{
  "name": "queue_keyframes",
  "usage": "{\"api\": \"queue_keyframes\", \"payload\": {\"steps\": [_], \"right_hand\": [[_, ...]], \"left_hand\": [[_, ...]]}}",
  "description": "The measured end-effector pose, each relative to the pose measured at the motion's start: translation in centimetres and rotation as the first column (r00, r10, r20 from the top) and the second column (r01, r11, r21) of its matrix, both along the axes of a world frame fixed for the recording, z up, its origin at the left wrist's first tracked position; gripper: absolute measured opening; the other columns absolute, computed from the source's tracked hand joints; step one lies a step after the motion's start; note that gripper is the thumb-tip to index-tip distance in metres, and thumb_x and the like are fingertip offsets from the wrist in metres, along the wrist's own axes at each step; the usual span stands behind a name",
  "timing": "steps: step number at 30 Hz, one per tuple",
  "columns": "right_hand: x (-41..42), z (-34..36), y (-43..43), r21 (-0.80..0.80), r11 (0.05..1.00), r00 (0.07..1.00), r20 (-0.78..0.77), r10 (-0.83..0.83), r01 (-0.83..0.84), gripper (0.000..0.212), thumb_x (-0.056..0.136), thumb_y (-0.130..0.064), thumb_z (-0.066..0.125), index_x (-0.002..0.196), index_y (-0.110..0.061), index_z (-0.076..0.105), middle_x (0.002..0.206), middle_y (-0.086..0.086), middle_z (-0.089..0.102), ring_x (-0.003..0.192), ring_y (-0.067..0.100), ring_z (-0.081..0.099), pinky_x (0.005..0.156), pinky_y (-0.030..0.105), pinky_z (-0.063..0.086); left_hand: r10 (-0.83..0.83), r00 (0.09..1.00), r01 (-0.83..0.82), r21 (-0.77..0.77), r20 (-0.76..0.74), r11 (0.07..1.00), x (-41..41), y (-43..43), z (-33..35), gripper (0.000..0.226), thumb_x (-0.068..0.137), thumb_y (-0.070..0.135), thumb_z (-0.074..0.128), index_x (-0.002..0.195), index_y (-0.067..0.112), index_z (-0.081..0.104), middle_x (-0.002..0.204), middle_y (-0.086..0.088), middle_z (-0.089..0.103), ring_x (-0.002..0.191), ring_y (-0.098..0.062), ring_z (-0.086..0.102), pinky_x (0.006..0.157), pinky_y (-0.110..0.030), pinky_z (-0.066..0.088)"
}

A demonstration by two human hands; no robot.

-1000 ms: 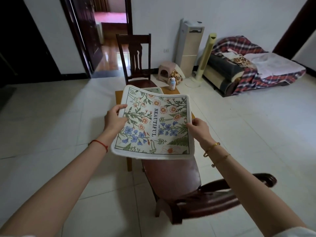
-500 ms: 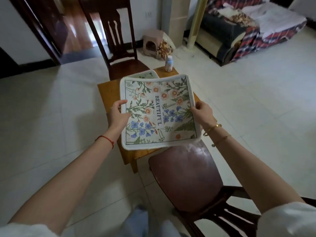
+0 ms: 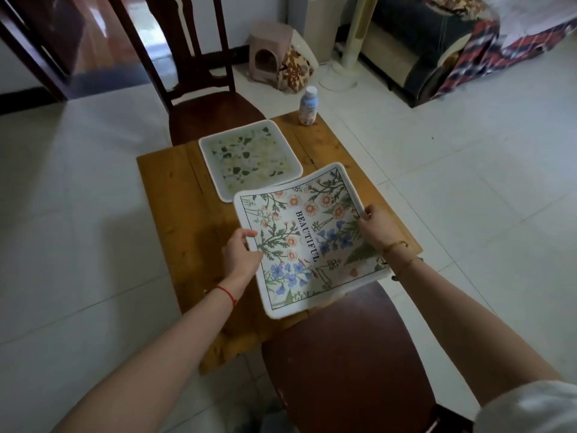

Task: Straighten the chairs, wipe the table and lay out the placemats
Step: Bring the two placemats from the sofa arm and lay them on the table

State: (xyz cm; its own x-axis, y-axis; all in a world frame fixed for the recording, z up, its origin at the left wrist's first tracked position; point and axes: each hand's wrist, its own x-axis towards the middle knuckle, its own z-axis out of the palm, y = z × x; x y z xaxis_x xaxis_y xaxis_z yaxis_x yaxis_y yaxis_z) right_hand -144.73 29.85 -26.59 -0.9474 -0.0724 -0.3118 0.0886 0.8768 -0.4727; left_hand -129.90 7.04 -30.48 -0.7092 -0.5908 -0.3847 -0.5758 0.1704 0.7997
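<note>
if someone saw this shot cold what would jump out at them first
Most likely the flowered placemat printed with BEAUTIFUL, held by its side edges in the left hand and right hand over the near half of the small wooden table. Next, the pale green placemat lying flat on the far half, with a small bottle upright at the far right corner.

We saw a small wooden table [image 3: 175, 195] standing on the pale tiled floor [image 3: 62, 214]. On it lay a green placemat [image 3: 249, 159] and a small bottle [image 3: 308, 106].
</note>
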Motion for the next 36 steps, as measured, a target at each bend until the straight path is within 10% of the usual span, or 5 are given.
{"api": "queue_keyframes", "payload": {"steps": [14,36], "right_hand": [[-7.2,-14.7,-2.9,0.016,0.988,0.978,0.143,0.152,-0.156,0.023,0.096,-0.009,0.045,0.116,-0.003,0.056,0.104,0.013,0.06,0.089,0.023,0.052,0.075,0.033,0.046],[-7.6,-19.6,-0.4,0.001,0.999,0.985,0.162,0.053,-0.053,0.025,0.096,-0.004,0.043,0.116,0.006,0.054,0.109,0.02,0.059,0.103,0.033,0.057,0.082,0.035,0.047]], "left_hand": [[0.044,0.987,-0.048,0.019,0.155,0.999,-3.7,-2.4,-12.7,0.043,0.081,-0.012,0.065,0.106,0.021,0.056,0.124,-0.01,0.062,0.101,-0.026,0.067,0.059,-0.026,0.058],[0.059,0.977,-0.091,0.152,0.206,0.984,-3.6,-1.4,-15.9,0.044,0.08,-0.017,0.06,0.107,0.017,0.057,0.111,-0.014,0.064,0.08,-0.019,0.06,0.04,-0.009,0.04]]}}
